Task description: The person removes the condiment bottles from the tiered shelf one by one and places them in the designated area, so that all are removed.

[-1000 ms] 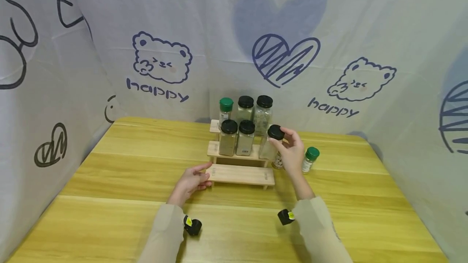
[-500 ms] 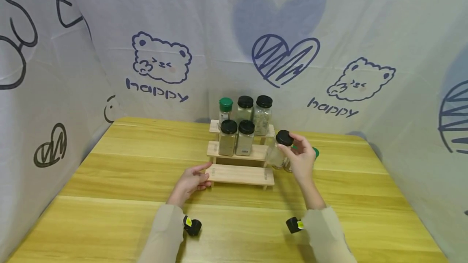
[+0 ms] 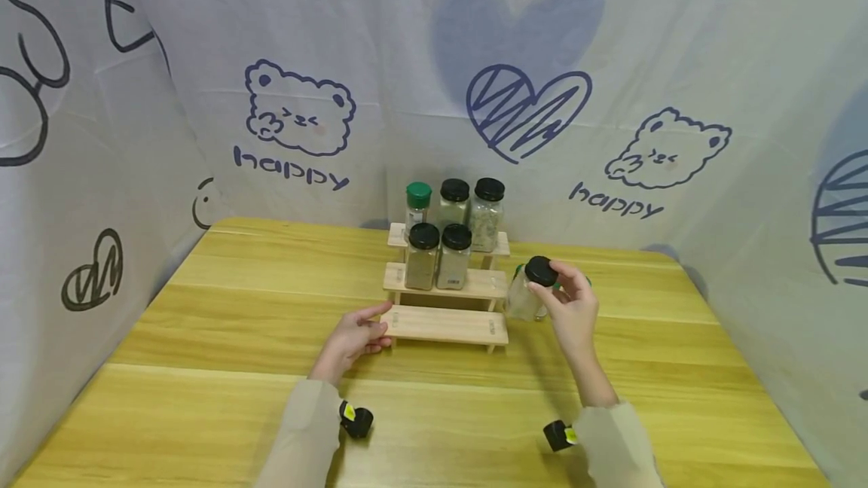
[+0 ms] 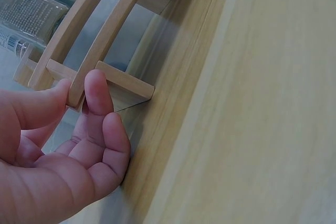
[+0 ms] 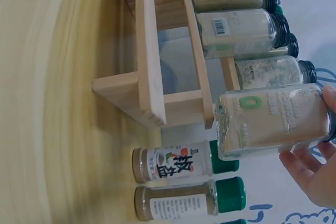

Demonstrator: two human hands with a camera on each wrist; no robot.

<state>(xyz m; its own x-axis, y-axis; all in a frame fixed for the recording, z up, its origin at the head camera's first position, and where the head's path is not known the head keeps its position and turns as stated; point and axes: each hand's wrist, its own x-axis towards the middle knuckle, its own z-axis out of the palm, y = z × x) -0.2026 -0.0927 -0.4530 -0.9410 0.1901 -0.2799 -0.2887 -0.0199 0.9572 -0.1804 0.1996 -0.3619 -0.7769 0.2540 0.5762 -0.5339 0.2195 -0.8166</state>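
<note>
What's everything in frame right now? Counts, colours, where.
Wooden stepped rack: 1, pale wood, three tiers, centre of the table.
Black-capped spice jars on the rack: 4, clear with greyish contents; two on the top tier, two on the middle tier.
Green-capped bottle on the rack: 1, top tier, left end.
Held spice jar: 1, clear with black cap, off the rack, to the right of it, tilted.
Green-capped bottles on the table: at least 2, upright right of the rack, mostly hidden in the head view.
Table: 1, yellow wood.
Backdrop cloth: white with blue bears, hearts and "happy".
Left hand: rests at the left end of the lowest tier.
Right hand: grips the held jar by its cap.
</note>
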